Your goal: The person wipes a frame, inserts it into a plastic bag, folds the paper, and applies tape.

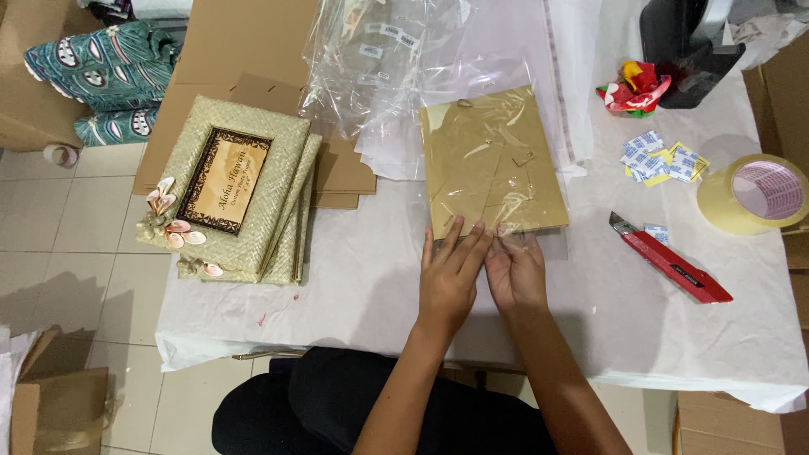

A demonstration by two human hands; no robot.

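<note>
A brown picture frame lies face down on the white-covered table, inside a clear plastic bag. Small metal hangers show on its backing. My left hand and my right hand rest side by side at the frame's near edge. The fingers of both press on the open end of the plastic bag there. Neither hand lifts the frame.
A stack of woven straw frames with shells sits at the left. Loose clear bags lie at the back on flat cardboard. At the right are a red box cutter, a tape roll, small blue-white packets and a black dispenser.
</note>
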